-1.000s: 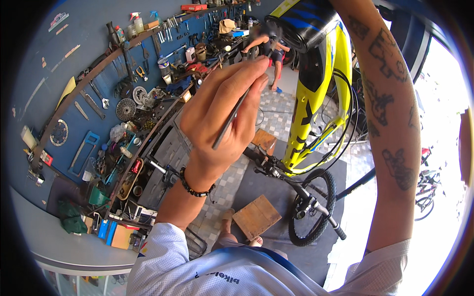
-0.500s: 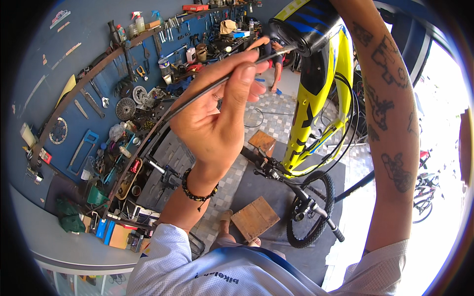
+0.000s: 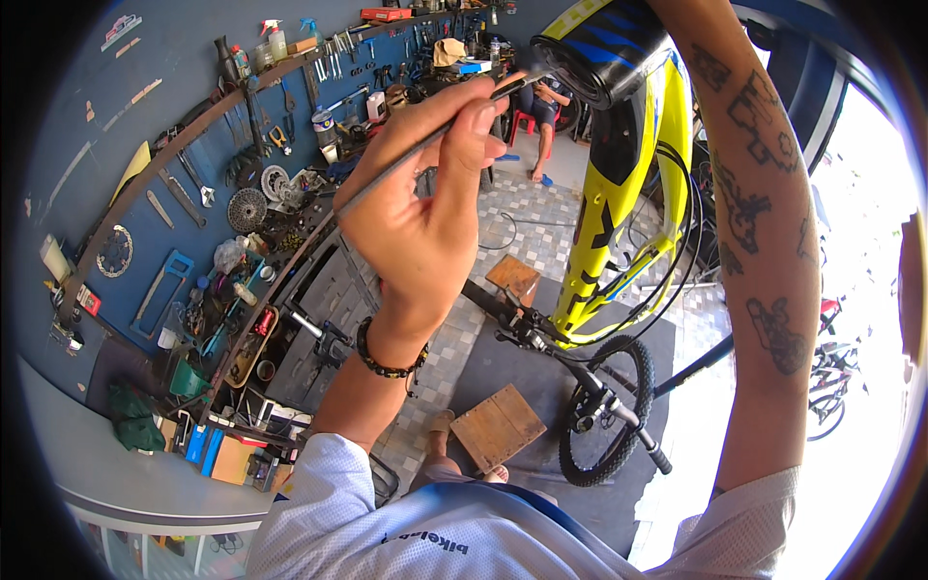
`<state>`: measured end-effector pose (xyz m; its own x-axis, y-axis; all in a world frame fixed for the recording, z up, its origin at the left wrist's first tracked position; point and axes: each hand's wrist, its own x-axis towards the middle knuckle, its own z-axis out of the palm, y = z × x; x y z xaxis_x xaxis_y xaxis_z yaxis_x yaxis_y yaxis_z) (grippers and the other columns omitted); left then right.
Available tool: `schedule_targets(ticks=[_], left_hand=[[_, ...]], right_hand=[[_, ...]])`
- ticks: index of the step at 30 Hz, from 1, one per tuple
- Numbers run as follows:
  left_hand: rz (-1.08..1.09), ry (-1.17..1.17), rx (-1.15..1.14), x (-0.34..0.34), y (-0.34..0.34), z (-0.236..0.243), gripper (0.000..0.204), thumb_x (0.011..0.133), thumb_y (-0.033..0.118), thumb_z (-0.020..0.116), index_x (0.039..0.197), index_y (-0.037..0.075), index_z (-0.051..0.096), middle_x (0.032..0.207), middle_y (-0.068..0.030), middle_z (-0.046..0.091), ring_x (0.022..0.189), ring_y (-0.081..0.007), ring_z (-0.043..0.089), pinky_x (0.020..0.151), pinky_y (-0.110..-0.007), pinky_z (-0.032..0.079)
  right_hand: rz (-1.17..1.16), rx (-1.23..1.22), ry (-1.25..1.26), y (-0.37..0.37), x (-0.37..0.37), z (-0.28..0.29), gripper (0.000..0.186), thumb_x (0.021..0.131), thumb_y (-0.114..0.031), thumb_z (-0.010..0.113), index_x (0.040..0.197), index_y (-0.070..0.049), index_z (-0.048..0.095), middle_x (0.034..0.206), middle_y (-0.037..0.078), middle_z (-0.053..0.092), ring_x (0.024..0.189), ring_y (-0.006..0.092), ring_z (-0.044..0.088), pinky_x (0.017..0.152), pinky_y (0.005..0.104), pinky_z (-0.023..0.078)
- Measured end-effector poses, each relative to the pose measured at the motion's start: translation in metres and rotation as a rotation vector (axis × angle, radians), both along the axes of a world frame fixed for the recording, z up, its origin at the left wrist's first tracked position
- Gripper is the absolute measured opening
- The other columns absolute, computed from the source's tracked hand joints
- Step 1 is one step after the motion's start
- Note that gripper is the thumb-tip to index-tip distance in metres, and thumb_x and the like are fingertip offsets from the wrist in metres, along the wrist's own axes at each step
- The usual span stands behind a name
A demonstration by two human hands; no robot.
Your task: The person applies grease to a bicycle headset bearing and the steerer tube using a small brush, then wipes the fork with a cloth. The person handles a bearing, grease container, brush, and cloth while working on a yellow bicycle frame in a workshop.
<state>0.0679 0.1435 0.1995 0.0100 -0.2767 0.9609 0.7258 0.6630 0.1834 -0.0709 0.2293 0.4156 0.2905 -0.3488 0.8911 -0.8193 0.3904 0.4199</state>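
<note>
My left hand (image 3: 420,193), raised in the middle of the view, holds a thin dark rod (image 3: 390,176) between thumb and fingers. The rod slants up to the right, its tip near the round black end (image 3: 578,75) of a blue, black and yellow tube at the top; whether it touches cannot be told. Below that tube hangs a yellow and black bicycle frame (image 3: 601,256) with looping cables, handlebar and front wheel (image 3: 570,454). My tattooed right forearm (image 3: 759,280) rises along the right of the frame and passes out of view at the top, hiding my right hand.
A blue tool wall (image 3: 145,242) and cluttered bench curve along the left. Wooden boards (image 3: 498,425) lie on a dark mat on the tiled floor below. Another person (image 3: 543,121) sits on a red stool at the back. Bicycles stand in bright light at the right.
My left hand has turned to show its thumb and palm side, and the rod now slants right, its tip higher and nearer the tube end. My right arm has barely moved.
</note>
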Motion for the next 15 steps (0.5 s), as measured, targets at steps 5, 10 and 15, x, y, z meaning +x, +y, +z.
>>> schedule_targets(ticks=[5, 10, 15], left_hand=[[0.350, 0.179, -0.385, 0.007, -0.009, -0.008, 0.018, 0.095, -0.007, 0.067, 0.113, -0.012, 0.071, 0.105, -0.0225, 0.074, 0.085, -0.0252, 0.075, 0.074, -0.034, 0.065], [0.350, 0.237, -0.379, -0.005, -0.012, -0.013, 0.027, 0.086, -0.008, 0.075, 0.112, -0.002, 0.076, 0.106, -0.0182, 0.076, 0.095, -0.0287, 0.076, 0.078, -0.032, 0.063], [0.112, 0.092, -0.230, -0.006, -0.010, -0.025, 0.025, 0.088, -0.008, 0.074, 0.113, -0.003, 0.075, 0.107, -0.0179, 0.076, 0.095, -0.0270, 0.076, 0.082, -0.032, 0.061]], right_hand=[[0.001, 0.014, -0.008, -0.001, 0.000, 0.001, 0.033, 0.091, -0.026, 0.073, 0.110, 0.001, 0.073, 0.108, 0.021, 0.075, 0.100, 0.0360, 0.072, 0.090, 0.0443, 0.057], [-0.001, 0.023, -0.014, -0.001, 0.001, 0.000, 0.033, 0.092, -0.026, 0.073, 0.111, 0.001, 0.072, 0.108, 0.021, 0.075, 0.099, 0.0353, 0.073, 0.090, 0.0441, 0.057], [0.020, 0.030, -0.006, -0.002, 0.002, 0.000, 0.033, 0.092, -0.026, 0.073, 0.109, 0.002, 0.073, 0.106, 0.021, 0.075, 0.098, 0.0357, 0.073, 0.089, 0.0442, 0.057]])
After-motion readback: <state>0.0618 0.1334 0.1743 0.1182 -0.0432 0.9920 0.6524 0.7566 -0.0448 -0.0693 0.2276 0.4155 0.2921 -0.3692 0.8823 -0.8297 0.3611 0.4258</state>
